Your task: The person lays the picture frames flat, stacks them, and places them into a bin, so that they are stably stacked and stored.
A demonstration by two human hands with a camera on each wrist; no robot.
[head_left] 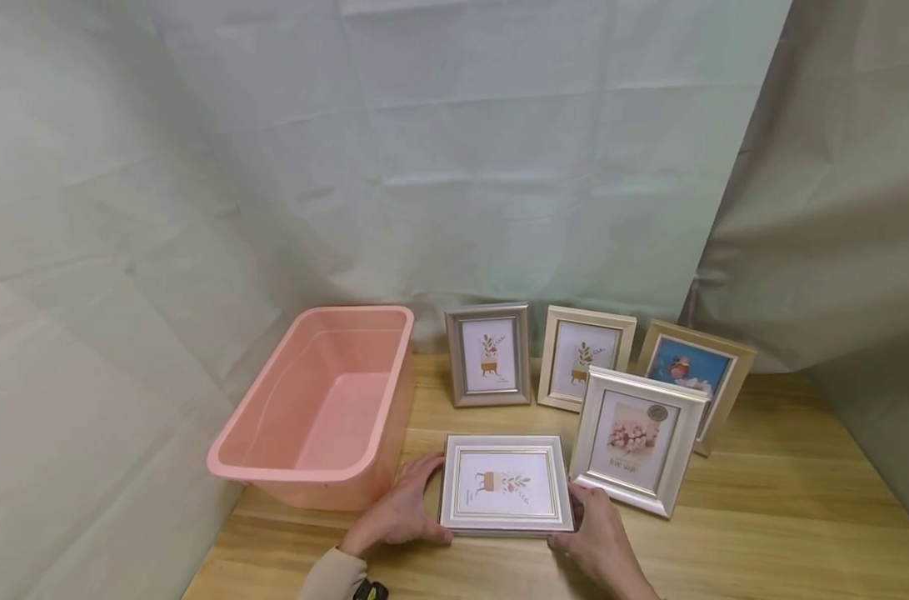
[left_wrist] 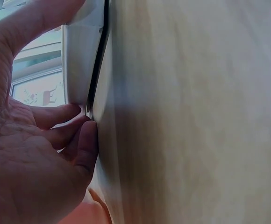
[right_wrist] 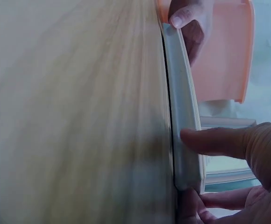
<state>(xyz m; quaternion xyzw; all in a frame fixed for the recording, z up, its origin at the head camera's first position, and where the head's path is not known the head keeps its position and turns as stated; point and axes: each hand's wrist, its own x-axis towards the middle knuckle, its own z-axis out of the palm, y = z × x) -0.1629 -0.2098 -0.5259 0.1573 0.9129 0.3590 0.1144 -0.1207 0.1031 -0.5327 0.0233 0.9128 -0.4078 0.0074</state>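
Note:
A silver-white picture frame [head_left: 505,525] lies face up on the wooden table, its plant print turned sideways. My left hand [head_left: 403,507] grips its left end, thumb at the near corner and fingers at the far one. At the right end, my right hand [head_left: 598,537] holds the near corner between thumb and fingers. In the right wrist view, the right thumb [right_wrist: 210,141] presses the frame's side [right_wrist: 182,88], and a thin dark gap shows under it. Just right of that hand, a pearl-white picture frame [head_left: 634,442] with a pink flower print stands upright.
A pink plastic tub [head_left: 379,400] stands at the left, close to my left hand. Behind are a grey-brown standing frame [head_left: 460,358], a cream one [head_left: 550,358] and a gold one [head_left: 731,383] partly hidden by the pearl-white frame. Pale cloth [head_left: 461,167] hangs behind the table [head_left: 784,500].

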